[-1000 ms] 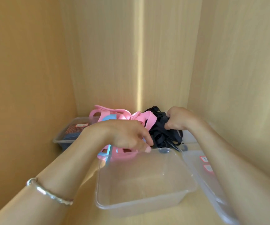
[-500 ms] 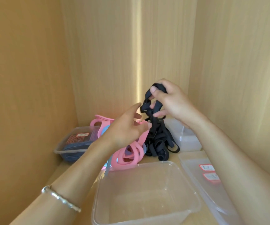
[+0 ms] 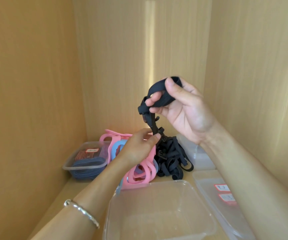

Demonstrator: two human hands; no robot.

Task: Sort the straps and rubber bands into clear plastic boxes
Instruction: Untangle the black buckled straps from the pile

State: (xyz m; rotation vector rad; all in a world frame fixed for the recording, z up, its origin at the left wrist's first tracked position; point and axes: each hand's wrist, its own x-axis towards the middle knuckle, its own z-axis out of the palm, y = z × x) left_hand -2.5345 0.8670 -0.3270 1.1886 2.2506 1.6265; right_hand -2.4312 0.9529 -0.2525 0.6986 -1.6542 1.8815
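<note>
Black webbing strap runs almost upright between the two hands. The right hand is above, with its thumb and curled fingers closed round the folded top loop. The left hand is below and pinches the strap with thumb and forefinger just beside a buckle. The lower end goes down into the black heap, on the far side of the empty clear box. I judge the strap must first come free of the heap, then travel near and down.
</note>
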